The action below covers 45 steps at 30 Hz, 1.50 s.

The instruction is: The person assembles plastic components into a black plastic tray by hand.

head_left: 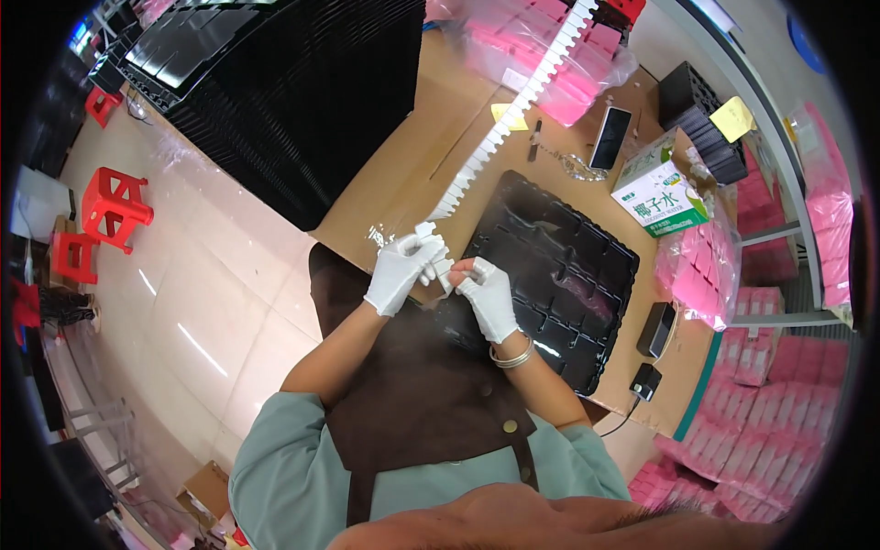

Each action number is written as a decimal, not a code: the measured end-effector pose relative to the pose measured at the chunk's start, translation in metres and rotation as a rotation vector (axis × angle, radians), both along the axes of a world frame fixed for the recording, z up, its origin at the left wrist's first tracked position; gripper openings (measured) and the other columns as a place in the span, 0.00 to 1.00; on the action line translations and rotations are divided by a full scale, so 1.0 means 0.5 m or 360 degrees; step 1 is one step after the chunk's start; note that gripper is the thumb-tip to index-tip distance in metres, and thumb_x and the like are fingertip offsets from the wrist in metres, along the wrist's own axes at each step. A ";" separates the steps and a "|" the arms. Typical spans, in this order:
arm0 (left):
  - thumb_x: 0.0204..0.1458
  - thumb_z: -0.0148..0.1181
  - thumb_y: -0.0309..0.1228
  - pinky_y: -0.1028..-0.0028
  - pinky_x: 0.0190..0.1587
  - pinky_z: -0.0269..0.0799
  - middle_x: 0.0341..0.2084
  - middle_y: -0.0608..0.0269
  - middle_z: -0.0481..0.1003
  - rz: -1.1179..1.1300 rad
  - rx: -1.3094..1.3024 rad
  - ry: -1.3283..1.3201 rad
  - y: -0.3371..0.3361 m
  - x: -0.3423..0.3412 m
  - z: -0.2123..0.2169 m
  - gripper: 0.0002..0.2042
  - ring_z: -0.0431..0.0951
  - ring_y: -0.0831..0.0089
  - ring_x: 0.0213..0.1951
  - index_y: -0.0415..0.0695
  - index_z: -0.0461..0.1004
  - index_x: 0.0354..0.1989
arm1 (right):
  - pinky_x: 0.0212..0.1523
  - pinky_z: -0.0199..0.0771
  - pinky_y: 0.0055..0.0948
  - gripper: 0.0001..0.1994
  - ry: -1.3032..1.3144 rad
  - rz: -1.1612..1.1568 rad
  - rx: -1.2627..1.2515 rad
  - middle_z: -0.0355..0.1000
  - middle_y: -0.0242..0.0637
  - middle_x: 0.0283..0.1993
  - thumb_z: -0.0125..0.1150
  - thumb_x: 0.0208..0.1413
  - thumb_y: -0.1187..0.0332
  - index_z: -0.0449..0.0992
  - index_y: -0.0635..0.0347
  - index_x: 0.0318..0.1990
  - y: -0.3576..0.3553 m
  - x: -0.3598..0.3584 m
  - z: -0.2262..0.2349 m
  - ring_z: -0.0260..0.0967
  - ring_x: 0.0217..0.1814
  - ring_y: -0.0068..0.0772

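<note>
— How do our hands sit?

— Both gloved, raised together at the surface's [403, 174] near edge. Our left hand [397, 272] pinches a small white piece [427, 240]; our right hand [489, 298] closes on its lower end.

— Room around?

— Black tray [568, 275] just right, white strip [513, 110] running far, open floor [211, 293] left.

— Anything unclear?

— The piece's shape; our fingers cover most of it.

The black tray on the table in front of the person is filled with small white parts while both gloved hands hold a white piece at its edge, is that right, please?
Not quite: the black tray shows bare black compartments, not ones filled with white parts, as the head view shows. The rest holds: the left hand and the right hand, both in white gloves, hold a small white piece at the tray's edge.
</note>
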<state>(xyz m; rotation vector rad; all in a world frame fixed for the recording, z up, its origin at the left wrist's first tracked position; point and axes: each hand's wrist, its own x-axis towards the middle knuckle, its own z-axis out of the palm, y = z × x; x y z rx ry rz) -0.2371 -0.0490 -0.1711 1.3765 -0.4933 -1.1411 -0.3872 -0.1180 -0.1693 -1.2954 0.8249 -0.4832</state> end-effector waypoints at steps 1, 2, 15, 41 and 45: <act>0.55 0.59 0.36 0.85 0.22 0.64 0.24 0.67 0.75 0.0025 -0.0023 0.0032 -0.002 -0.005 -0.002 0.11 0.70 0.86 0.20 0.40 0.76 0.36 | 0.34 0.67 0.19 0.04 0.0031 -0.0073 -0.0011 0.72 0.29 0.30 0.63 0.50 0.75 0.76 0.64 0.33 0.002 0.001 0.003 0.67 0.31 0.17; 0.55 0.59 0.36 0.85 0.22 0.65 0.24 0.67 0.75 0.0049 -0.0046 0.0063 -0.004 -0.008 -0.005 0.11 0.70 0.85 0.21 0.40 0.76 0.36 | 0.34 0.67 0.19 0.04 0.0062 -0.0146 -0.0024 0.72 0.30 0.30 0.63 0.48 0.76 0.76 0.64 0.32 0.003 0.002 0.004 0.67 0.31 0.19; 0.58 0.55 0.35 0.87 0.23 0.65 0.25 0.69 0.73 0.0400 -0.0030 0.0237 0.013 0.000 -0.043 0.12 0.70 0.86 0.22 0.38 0.74 0.41 | 0.41 0.72 0.39 0.05 0.1168 -0.0066 -0.1794 0.71 0.40 0.34 0.67 0.33 0.73 0.77 0.57 0.22 -0.374 -0.004 -0.057 0.69 0.39 0.46; 0.58 0.56 0.34 0.87 0.20 0.61 0.29 0.67 0.73 0.0307 -0.0094 0.0940 -0.009 -0.054 -0.021 0.15 0.69 0.85 0.20 0.38 0.69 0.49 | 0.37 0.67 0.24 0.06 -0.0053 -0.0116 -0.1047 0.69 0.33 0.34 0.65 0.38 0.80 0.76 0.64 0.26 -0.009 -0.034 0.025 0.68 0.34 0.27; 0.58 0.55 0.33 0.87 0.20 0.62 0.29 0.68 0.73 0.0478 -0.0143 0.0682 0.002 -0.042 -0.032 0.13 0.68 0.86 0.20 0.39 0.70 0.48 | 0.43 0.66 0.28 0.07 0.0207 0.0194 -0.1035 0.68 0.34 0.38 0.67 0.33 0.76 0.77 0.61 0.25 -0.040 -0.081 0.040 0.66 0.44 0.31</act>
